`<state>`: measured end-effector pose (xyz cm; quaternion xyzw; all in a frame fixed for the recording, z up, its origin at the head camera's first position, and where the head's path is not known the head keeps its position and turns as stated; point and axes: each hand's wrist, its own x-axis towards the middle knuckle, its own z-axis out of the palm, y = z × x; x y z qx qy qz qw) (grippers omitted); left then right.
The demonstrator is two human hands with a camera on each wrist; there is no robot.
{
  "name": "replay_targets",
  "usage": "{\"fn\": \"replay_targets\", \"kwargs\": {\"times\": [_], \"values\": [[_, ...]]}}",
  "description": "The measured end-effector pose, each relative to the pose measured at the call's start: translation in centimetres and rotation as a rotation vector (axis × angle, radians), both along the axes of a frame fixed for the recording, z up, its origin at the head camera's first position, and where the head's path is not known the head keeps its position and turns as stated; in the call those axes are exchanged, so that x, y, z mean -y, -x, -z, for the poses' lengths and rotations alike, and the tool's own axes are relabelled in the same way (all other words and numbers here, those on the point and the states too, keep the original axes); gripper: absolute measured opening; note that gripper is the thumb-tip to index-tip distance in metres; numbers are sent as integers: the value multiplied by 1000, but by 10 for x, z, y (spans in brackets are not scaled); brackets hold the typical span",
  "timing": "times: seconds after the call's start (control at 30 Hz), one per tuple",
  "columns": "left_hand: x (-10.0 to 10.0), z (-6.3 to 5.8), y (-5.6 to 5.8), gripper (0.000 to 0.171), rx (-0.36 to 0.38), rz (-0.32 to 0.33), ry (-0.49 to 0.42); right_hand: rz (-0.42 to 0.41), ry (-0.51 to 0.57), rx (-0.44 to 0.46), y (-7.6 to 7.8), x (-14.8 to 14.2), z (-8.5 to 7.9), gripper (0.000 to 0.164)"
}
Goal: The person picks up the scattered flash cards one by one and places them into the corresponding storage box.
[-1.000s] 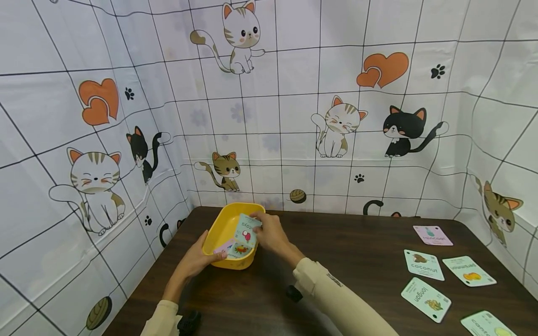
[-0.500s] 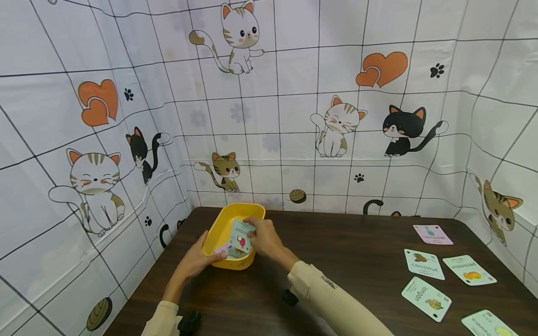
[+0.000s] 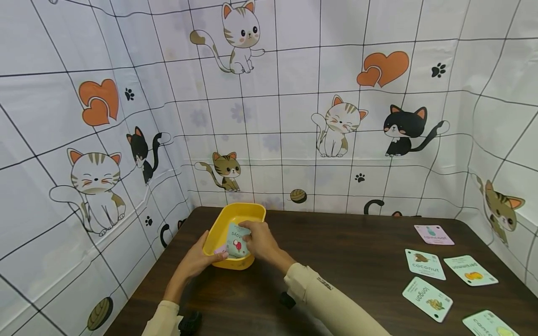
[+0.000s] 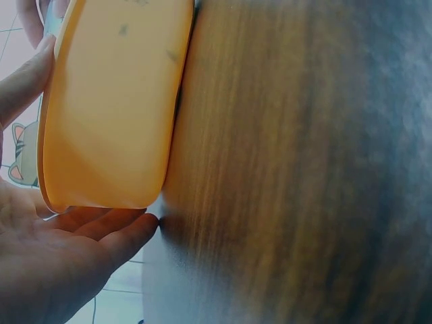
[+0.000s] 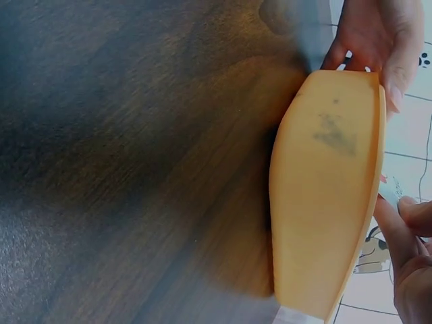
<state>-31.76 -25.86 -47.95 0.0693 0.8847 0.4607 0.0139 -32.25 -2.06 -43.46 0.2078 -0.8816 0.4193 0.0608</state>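
A yellow plastic bin [image 3: 233,264] stands tilted in look at the table's far left. My left hand [image 3: 197,259] grips its near left corner, thumb over the rim; in the left wrist view the fingers of the left hand [image 4: 67,260] lie against the bin's outer end. Inside the bin, my right hand [image 3: 261,240] pinches a pale green flashcard [image 3: 236,242] with a red fruit picture, its word partly covered. A pink card [image 3: 220,250] lies under it, mostly hidden. In the right wrist view, only a sliver of the green card [image 5: 388,192] shows past the rim.
Several flashcards lie at the table's right: a pink raincoat card [image 3: 434,234], a coconut card [image 3: 425,264], a persimmon card [image 3: 470,270], a longan card [image 3: 427,298] and one cut off by the frame [image 3: 489,324]. A cat-print curtain [image 3: 277,116] hangs behind the dark wooden table [image 3: 336,261].
My right hand has moved left and slightly down inside the bin with the green card, which now covers the card with the orange picture. My left hand keeps its grip on the bin.
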Motion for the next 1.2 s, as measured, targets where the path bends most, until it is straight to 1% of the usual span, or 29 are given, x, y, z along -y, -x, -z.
{"fn": "replay_targets", "kwargs": {"times": [0.23,0.53,0.73,0.93,1.07,1.2], "values": [[-1,0,0,100,2,-18,-12,-18,-18,35,-1,3,2,43],[0,0,1,97,-2,-7,-15,-41,-21,55,-3,6,3,42],[0,0,1,93,-1,-6,-11,-48,-50,42,-5,7,5,42],[-1,-1,-1,102,9,-16,8,-62,-78,-3,-5,8,6,41],[-1,-1,-2,108,16,-15,20,-64,-101,-14,-5,8,6,39],[-1,-1,-2,115,24,-21,29,-48,-118,-19,-6,7,7,39]]}}
